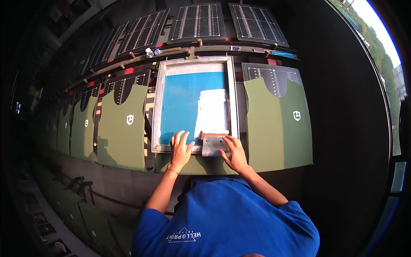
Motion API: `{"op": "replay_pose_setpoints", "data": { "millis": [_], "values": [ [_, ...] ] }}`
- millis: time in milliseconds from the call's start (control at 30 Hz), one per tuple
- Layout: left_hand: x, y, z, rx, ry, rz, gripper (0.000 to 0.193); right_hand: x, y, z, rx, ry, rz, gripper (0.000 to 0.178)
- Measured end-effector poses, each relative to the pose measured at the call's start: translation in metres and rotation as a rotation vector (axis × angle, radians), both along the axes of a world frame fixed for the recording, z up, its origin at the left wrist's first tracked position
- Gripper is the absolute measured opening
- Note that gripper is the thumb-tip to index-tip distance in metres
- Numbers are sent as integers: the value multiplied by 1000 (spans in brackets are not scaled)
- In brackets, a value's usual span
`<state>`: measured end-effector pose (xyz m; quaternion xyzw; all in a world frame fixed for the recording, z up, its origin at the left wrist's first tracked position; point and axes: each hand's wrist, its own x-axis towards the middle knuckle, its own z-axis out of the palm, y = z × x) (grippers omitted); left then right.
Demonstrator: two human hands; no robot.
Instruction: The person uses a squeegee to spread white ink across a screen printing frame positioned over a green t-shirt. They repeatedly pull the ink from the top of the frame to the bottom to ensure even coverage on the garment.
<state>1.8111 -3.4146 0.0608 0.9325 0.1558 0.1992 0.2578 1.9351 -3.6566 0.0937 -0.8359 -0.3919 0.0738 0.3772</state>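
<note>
Head: squeegee (211, 147) lies left of right hand (236, 156), touching.

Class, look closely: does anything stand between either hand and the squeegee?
Nothing visible does. The right hand has its fingers at the right end of the squeegee; how firmly they grip is unclear. The left hand is left of it, with nothing visible blocking the gap.
</note>
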Motion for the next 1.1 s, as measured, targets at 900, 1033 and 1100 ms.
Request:
{"op": "replay_pose_setpoints", "data": {
  "millis": [900, 1033, 1100],
  "values": [
    [-45, 149, -25, -705, 50, 587, 71, 36, 8, -90, 522, 498, -771, 38],
    [-55, 124, -39, -808, 34, 655, 69, 39, -22, -63, 530, 573, -703, 41],
    [-47, 81, -43, -976, -76, 683, 64, 43, -59, -52, 510, 563, -725, 39]
  ]
}}
